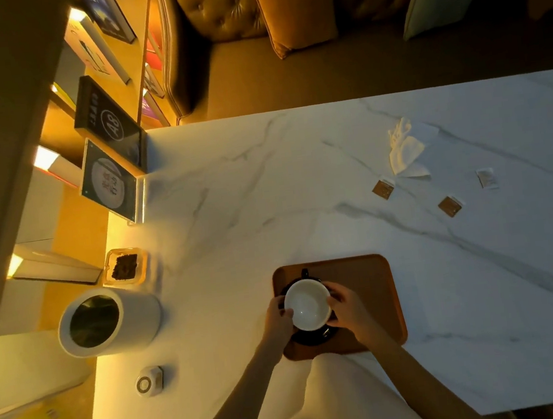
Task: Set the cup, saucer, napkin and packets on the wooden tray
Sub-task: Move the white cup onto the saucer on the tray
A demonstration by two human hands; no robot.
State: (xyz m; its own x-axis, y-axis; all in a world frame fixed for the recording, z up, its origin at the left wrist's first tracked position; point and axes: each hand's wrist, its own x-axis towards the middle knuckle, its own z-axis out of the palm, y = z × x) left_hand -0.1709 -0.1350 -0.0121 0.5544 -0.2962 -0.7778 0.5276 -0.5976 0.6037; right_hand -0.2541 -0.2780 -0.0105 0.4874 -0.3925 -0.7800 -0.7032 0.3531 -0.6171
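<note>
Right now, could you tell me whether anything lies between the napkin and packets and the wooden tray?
Nothing visible does. The napkin and three packets lie on bare marble table beyond the tray. The tray's right half is free; both hands hold the cup on its left half.

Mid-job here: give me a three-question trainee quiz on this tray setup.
1. True or false: the napkin already lies on the wooden tray.
2. How many packets lie loose on the table?
3. What do both hands grip? A) the cup B) the white canister C) a packet

Key:
1. False; it lies on the table, far right of the tray.
2. Three: two brown, one white.
3. A; left hand and right hand hold it over the dark saucer.
</note>
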